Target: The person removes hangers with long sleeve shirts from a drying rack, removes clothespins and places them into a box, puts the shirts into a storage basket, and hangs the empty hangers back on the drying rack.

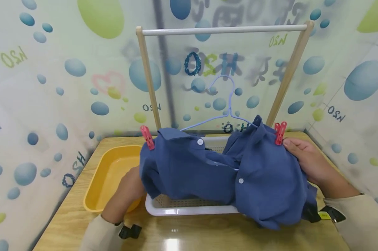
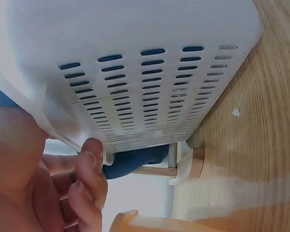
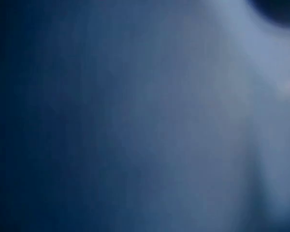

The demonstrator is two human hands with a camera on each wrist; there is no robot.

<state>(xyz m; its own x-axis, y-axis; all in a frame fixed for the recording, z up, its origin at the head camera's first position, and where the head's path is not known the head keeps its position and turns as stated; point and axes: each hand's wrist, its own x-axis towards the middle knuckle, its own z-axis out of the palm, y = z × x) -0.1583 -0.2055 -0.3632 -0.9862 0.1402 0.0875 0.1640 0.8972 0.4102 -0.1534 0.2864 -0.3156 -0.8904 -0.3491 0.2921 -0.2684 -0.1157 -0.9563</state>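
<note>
A blue buttoned shirt [image 1: 189, 167] hangs on a light-purple wire hanger [image 1: 230, 101], its hook standing free below the rack's bar. Red clothespins clip the shoulders, the left clothespin [image 1: 147, 137] and the right clothespin [image 1: 280, 134]. My right hand [image 1: 308, 160] pinches the shirt with thumb and index finger beside the right clothespin. Partly hidden behind the shirt's left sleeve is my left hand [image 1: 133, 183]. In the left wrist view that left hand [image 2: 63, 188] has loosely bent fingers, nothing visible between them, near the basket's rim. Blurred blue shirt cloth [image 3: 111, 116] fills most of the right wrist view.
A white perforated basket [image 1: 192, 211] sits beneath the shirt on a wooden table [image 1: 163, 230]. Left of it stands a yellow tub [image 1: 96, 181]. Behind rises a rack with wooden posts [image 1: 149, 76] and a white bar [image 1: 223, 30], before a patterned curtain [image 1: 51, 115].
</note>
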